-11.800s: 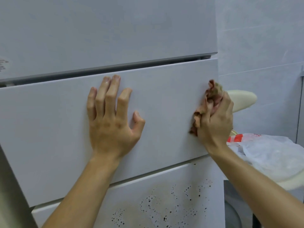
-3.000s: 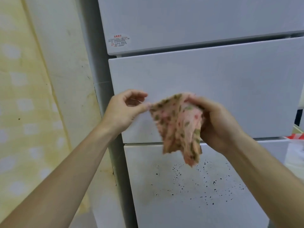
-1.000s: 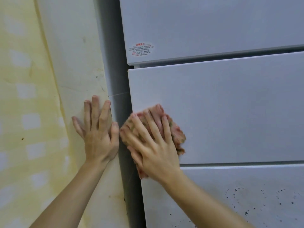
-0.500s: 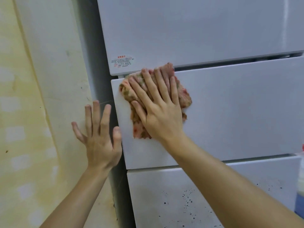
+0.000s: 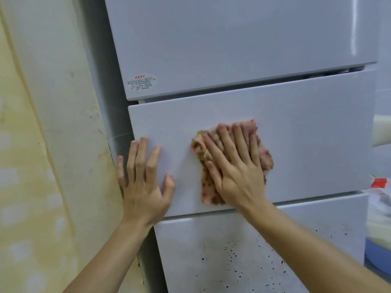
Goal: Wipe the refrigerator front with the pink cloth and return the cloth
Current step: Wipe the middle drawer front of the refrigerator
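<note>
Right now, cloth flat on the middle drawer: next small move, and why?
Probably slide the right hand and pink cloth rightward along the middle drawer front; that stretch lies unwiped ahead, while the left hand braces the drawer's left edge.

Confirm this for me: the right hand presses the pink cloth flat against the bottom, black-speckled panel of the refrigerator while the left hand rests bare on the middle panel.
Not quite. The head view shows the right hand pressing the pink cloth flat against the middle panel, not the bottom, black-speckled panel below it. The rest holds: the left hand rests bare on the middle panel's left edge.
</note>
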